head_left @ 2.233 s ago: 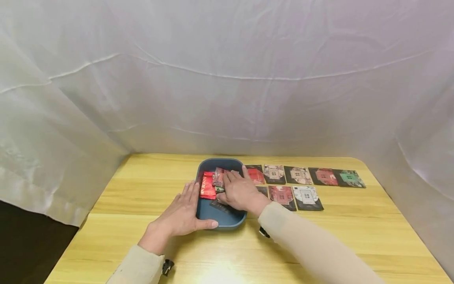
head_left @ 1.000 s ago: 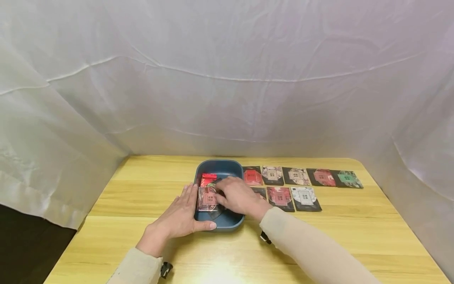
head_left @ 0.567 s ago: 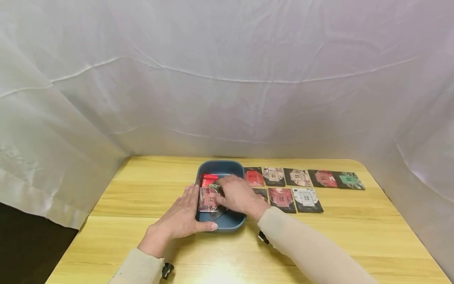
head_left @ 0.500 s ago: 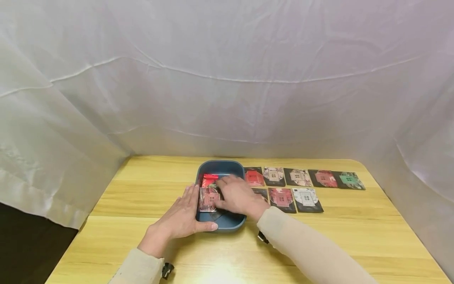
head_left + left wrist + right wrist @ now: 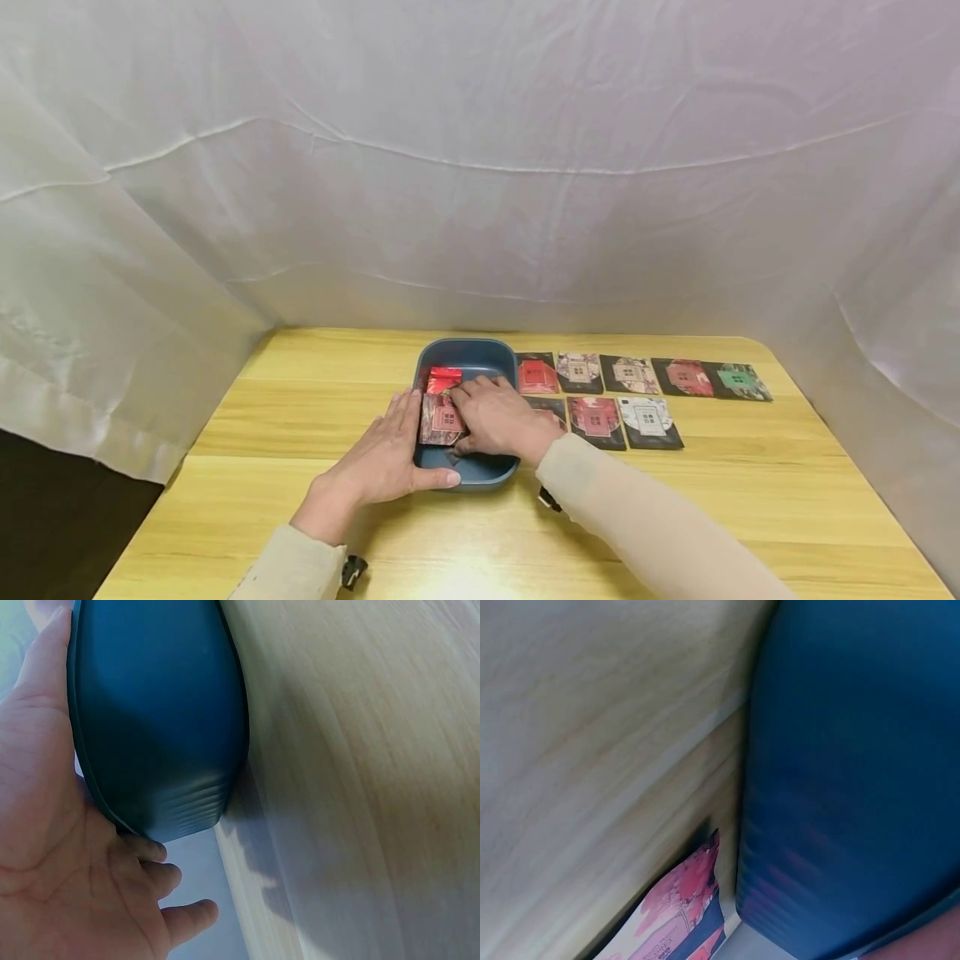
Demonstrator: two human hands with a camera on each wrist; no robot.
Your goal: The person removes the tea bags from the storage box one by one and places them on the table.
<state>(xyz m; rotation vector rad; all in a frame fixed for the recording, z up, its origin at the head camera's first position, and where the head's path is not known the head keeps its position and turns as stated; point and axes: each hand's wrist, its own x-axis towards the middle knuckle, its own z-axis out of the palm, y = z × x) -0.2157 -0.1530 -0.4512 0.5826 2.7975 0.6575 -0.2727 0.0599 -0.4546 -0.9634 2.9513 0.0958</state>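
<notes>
A dark blue rectangular basin (image 5: 480, 477) with rounded corners stands on the wooden table. Along its left side lie the straight fingers of my left hand (image 5: 378, 454), with the thumb over the near rim; the left wrist view shows the palm against the outer wall. My right hand (image 5: 495, 417) reaches into the basin, its index finger and thumb at the right edge of a dark packet with a pink label (image 5: 444, 419). I cannot tell whether it pinches that packet. A shiny red packet (image 5: 444, 379) lies behind it, and a black packet corner (image 5: 452, 457) shows near the thumb.
Right of the basin, flat square packets lie in two rows: a red-labelled packet (image 5: 536, 373) and a green-labelled packet (image 5: 738, 381) end the back row. A white-faced packet (image 5: 649, 421) closes the front row. Pale cloth (image 5: 525, 208) hangs behind the table (image 5: 300, 400).
The pink-labelled packet has moved from the back of the basin to the front left, now slightly higher than half a second ago. My right hand's fingers have spread; my left hand stays put.
</notes>
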